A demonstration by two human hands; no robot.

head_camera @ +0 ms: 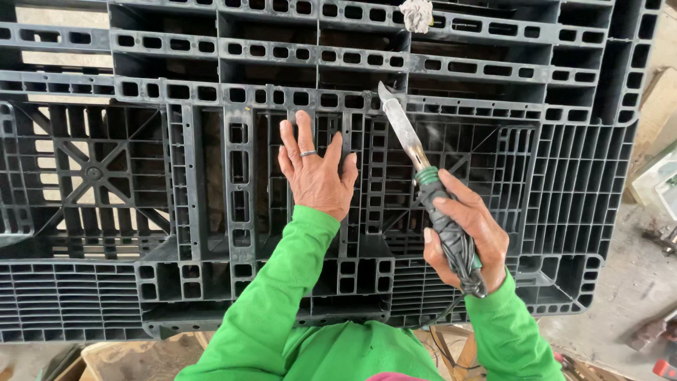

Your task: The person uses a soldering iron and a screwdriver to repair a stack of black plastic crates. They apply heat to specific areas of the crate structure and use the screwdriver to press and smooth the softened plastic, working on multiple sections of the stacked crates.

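Closest in, green sleeves [282,310] reach up from the bottom edge. The right hand [462,236] is clenched around the taped handle of a soldering iron [423,173], cord trailing down by the wrist, its flat blade angled up and to the left. The left hand [315,168] lies open, palm down, fingers spread, pressed flat on the black plastic pallet [176,183], a ring on one finger. The blade tip touches a pallet rib just beyond and to the right of the left fingertips. Farther out, above both hands, a crumpled grey rag [417,14] sits on the pallet's far edge.
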